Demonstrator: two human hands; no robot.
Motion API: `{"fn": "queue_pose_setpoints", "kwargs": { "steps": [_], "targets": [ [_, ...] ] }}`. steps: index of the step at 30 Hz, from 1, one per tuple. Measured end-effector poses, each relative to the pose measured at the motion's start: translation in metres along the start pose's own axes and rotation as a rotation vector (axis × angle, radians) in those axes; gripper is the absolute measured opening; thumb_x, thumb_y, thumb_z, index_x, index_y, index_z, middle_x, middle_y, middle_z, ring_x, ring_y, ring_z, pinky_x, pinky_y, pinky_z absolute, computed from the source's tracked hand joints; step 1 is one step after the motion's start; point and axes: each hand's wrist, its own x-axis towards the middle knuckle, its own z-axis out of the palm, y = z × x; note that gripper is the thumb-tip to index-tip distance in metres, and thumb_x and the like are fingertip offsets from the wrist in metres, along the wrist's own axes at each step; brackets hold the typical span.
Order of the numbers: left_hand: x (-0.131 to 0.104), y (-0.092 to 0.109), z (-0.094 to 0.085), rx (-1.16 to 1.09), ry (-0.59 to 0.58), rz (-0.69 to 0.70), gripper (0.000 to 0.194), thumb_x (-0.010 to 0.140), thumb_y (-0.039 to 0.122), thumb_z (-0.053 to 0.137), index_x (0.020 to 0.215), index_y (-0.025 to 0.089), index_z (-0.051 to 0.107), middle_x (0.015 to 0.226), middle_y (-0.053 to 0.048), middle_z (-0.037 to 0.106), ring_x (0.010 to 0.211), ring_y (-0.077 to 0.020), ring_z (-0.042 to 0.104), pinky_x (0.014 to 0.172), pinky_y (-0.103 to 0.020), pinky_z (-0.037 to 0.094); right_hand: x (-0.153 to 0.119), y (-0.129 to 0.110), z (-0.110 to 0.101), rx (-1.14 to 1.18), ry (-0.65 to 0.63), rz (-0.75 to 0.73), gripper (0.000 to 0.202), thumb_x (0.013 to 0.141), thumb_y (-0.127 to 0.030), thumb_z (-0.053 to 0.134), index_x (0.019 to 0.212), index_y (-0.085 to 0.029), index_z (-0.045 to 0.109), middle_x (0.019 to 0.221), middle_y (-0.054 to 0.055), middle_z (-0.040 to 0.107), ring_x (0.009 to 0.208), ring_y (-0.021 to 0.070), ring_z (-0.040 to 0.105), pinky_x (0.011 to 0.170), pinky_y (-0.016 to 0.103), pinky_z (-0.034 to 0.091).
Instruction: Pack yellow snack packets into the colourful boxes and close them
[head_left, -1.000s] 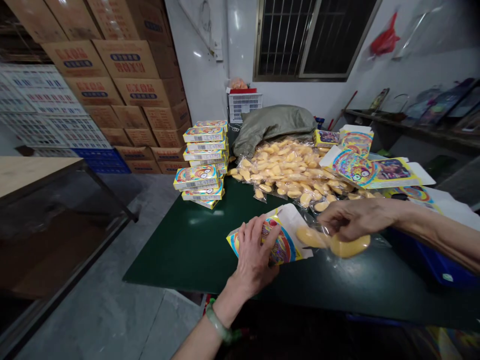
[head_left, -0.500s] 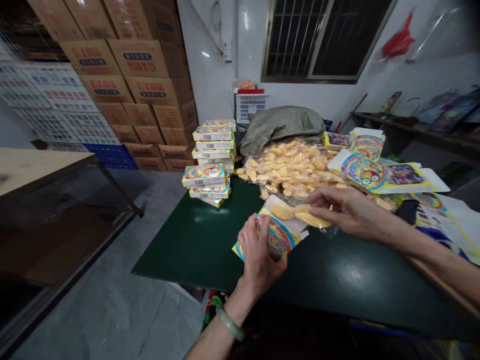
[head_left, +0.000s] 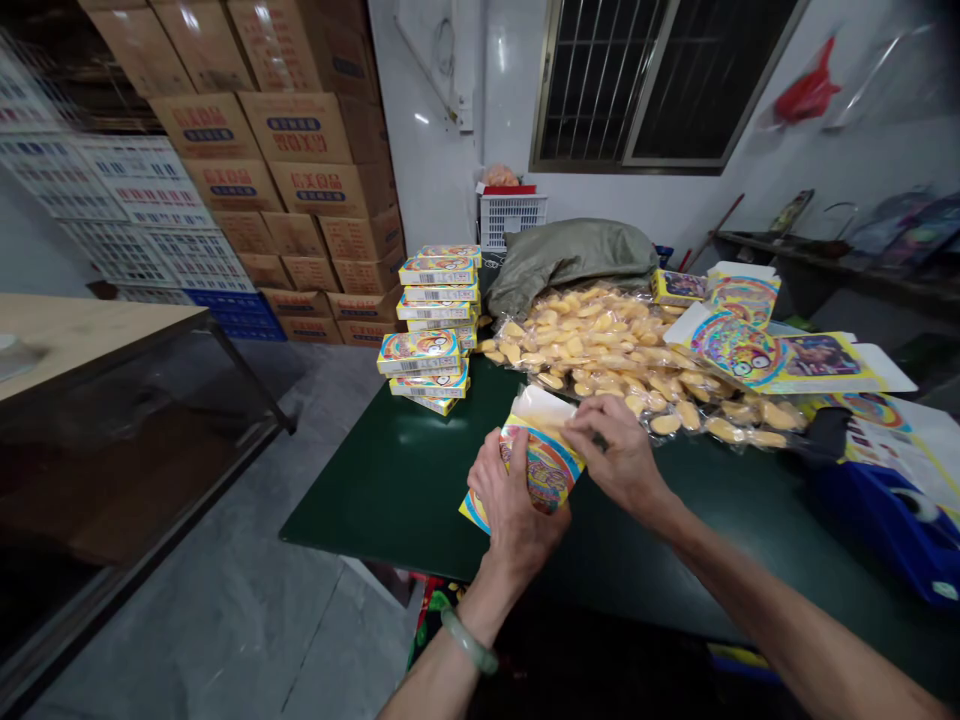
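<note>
Hands: your left hand [head_left: 517, 500] grips the open carton [head_left: 534, 462]; right hand [head_left: 619, 452] pinches its mouth.
Axis: the carton's mouth points away toward the snack pile [head_left: 622, 350] — both hands touching it.

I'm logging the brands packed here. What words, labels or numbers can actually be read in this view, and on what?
None can be read for certain.
Brown cartons: dark oval label with red characters, too blurred.
White cartons: rows of print, too blurred.
Stacked colourful boxes: barcode strips, digits too small.
Box in the left hand, right hand at its open end: cartoon print, lettering unreadable.
Flat box blanks: pictures only.
</note>
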Motion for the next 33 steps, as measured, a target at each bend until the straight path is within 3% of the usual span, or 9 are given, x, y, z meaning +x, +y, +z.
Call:
{"fn": "queue_pose_setpoints", "kwargs": {
  "steps": [3, 8, 12, 19, 22, 25, 27, 30, 33],
  "targets": [
    [-0.001, -0.005, 0.000, 0.004, -0.009, 0.041, 0.089, 0.057, 0.026, 0.069, 0.136, 0.021, 0.029, 0.135, -0.017, 0.035, 0.122, -0.0360, 0.041, 0.096, -0.051, 0.036, -0.007, 0.003, -0.011, -0.018, -0.203, 0.003, 0.012, 0.086, -0.026, 0.054, 0.081, -0.019, 0.062, 0.086, 0.007, 0.060, 0.081, 0.0196, 0.055, 0.073, 0.036, 0.044],
    [0.002, 0.002, 0.002, -0.047, 0.009, 0.112, 0.089, 0.058, 0.023, 0.068, 0.137, 0.021, 0.027, 0.137, -0.018, 0.031, 0.124, -0.0366, 0.038, 0.097, -0.053, 0.036, 0.001, -0.011, -0.034, -0.036, -0.060, -0.060, 0.030, 0.087, -0.023, 0.052, 0.116, -0.014, 0.056, 0.090, 0.009, 0.061, 0.073, 0.0167, 0.058, 0.069, 0.031, 0.048],
    [-0.002, 0.010, 0.009, -0.129, 0.119, 0.160, 0.089, 0.060, 0.023, 0.068, 0.137, 0.020, 0.023, 0.135, -0.020, 0.031, 0.123, -0.0362, 0.039, 0.095, -0.054, 0.037, 0.007, -0.026, -0.032, -0.198, -0.198, -0.197, 0.030, 0.090, -0.019, 0.039, 0.111, -0.014, 0.061, 0.085, 0.010, 0.067, 0.074, 0.0197, 0.061, 0.067, 0.031, 0.047],
    [-0.020, 0.005, 0.008, -0.200, 0.208, 0.095, 0.093, 0.063, 0.033, 0.074, 0.138, 0.022, 0.021, 0.134, -0.020, 0.033, 0.120, -0.0342, 0.043, 0.092, -0.053, 0.041, 0.016, -0.045, -0.021, -0.262, -0.660, -0.070, 0.017, 0.083, -0.015, 0.050, 0.083, -0.017, 0.067, 0.081, 0.008, 0.068, 0.071, 0.0171, 0.061, 0.063, 0.025, 0.043],
    [-0.013, -0.004, -0.007, -0.422, 0.134, -0.036, 0.086, 0.070, 0.042, 0.070, 0.138, 0.022, 0.023, 0.133, -0.017, 0.040, 0.121, -0.0289, 0.046, 0.095, -0.044, 0.044, 0.015, -0.053, -0.018, -0.157, -0.785, -0.144, 0.023, 0.079, -0.010, 0.049, 0.092, -0.018, 0.066, 0.090, 0.008, 0.068, 0.082, 0.0190, 0.062, 0.071, 0.027, 0.045],
    [0.006, -0.009, -0.019, -0.600, 0.065, -0.335, 0.055, 0.085, 0.043, 0.052, 0.133, 0.020, 0.036, 0.126, -0.013, 0.051, 0.112, -0.0227, 0.054, 0.092, -0.035, 0.047, 0.012, -0.057, -0.014, 0.010, -0.844, -0.233, 0.036, 0.074, -0.006, 0.048, 0.105, -0.018, 0.062, 0.101, 0.009, 0.068, 0.092, 0.0212, 0.062, 0.078, 0.030, 0.047],
    [0.019, -0.009, -0.022, -0.680, 0.085, -0.469, 0.047, 0.087, 0.044, 0.049, 0.126, 0.018, 0.042, 0.108, -0.009, 0.060, 0.095, -0.0187, 0.061, 0.083, -0.031, 0.049, 0.007, -0.053, -0.010, 0.087, -0.751, -0.228, 0.036, 0.076, -0.008, 0.046, 0.107, -0.018, 0.061, 0.103, 0.010, 0.068, 0.092, 0.0216, 0.063, 0.080, 0.033, 0.048],
    [0.029, -0.006, -0.019, -0.764, 0.191, -0.525, 0.044, 0.081, 0.041, 0.059, 0.114, 0.016, 0.042, 0.085, -0.003, 0.059, 0.075, -0.0139, 0.060, 0.070, -0.026, 0.049, -0.006, -0.041, -0.010, 0.192, -0.270, -0.154, 0.029, 0.082, -0.012, 0.043, 0.102, -0.019, 0.062, 0.103, 0.010, 0.068, 0.096, 0.0215, 0.063, 0.084, 0.037, 0.049],
    [0.027, -0.003, -0.015, -0.724, 0.269, -0.515, 0.030, 0.079, 0.036, 0.062, 0.098, 0.018, 0.046, 0.081, 0.000, 0.053, 0.070, -0.0106, 0.055, 0.064, -0.021, 0.046, -0.027, -0.028, -0.011, 0.315, 0.139, 0.203, 0.015, 0.085, -0.022, 0.051, 0.096, -0.020, 0.060, 0.087, 0.008, 0.067, 0.075, 0.0182, 0.064, 0.070, 0.034, 0.052]
  ]
}}
